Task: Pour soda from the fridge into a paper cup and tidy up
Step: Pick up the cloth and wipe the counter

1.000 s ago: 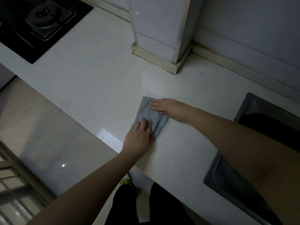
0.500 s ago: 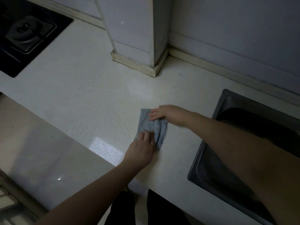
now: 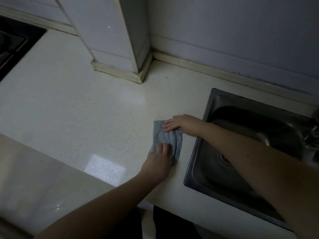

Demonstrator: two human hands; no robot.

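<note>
- Flat and spread, the left hand (image 3: 158,160) presses the near end of a folded grey-blue cloth (image 3: 165,138).
- Right hand (image 3: 183,124), fingers straight, pins its far end.
- Cloth lies on the pale worktop (image 3: 77,109), just beside the steel sink (image 3: 215,100).

Left hand (image 3: 159,160) flat, palm down; right hand (image 3: 183,123) flat, fingers extended.

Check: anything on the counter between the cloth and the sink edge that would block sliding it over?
Nothing visible. The blue cloth lies flat on the counter under the left hand and right hand, just left of the sink. The strip of counter between the cloth and the sink rim is bare.
</note>
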